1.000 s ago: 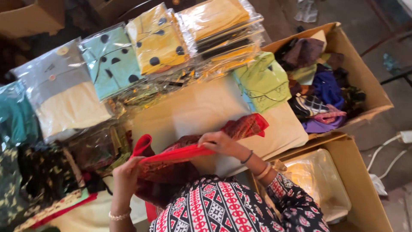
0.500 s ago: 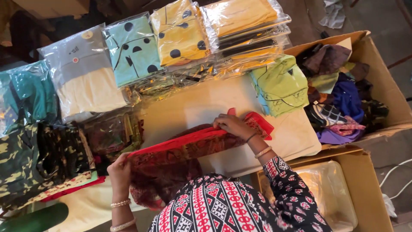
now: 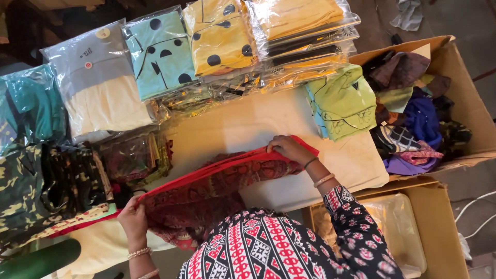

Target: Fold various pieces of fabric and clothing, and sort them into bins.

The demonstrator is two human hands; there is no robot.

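- Since the earlier frames, the red-edged maroon printed cloth (image 3: 217,178) has been drawn out longer and flatter across the cream-covered counter (image 3: 243,121), and both hands have been moving further apart along its edge.
- The right hand (image 3: 288,149), right of centre in the frame, is pinching the red border of the cloth, fingers closed on the fabric and pressing it toward the counter, wrist bent with bangles showing.
- The left hand (image 3: 133,219), in the lower left of the frame, is gripping the other end of the same red edge, fingers curled shut around it and held a little above the counter.
- The cloth is stretching between the two hands, its bulk hanging down toward the person's patterned sleeve and body in the lower middle of the frame.
- Judging from this, the step in hand is straightening one edge for a fold; the next move is likely calling for keeping the border taut and bringing the ends together evenly.
- Bagged garments (image 3: 160,54) are lying in rows along the upper frame, a green folded garment (image 3: 341,101) is sitting at the right of the counter, and a cardboard box of mixed clothes (image 3: 465,98) is standing at the right edge.
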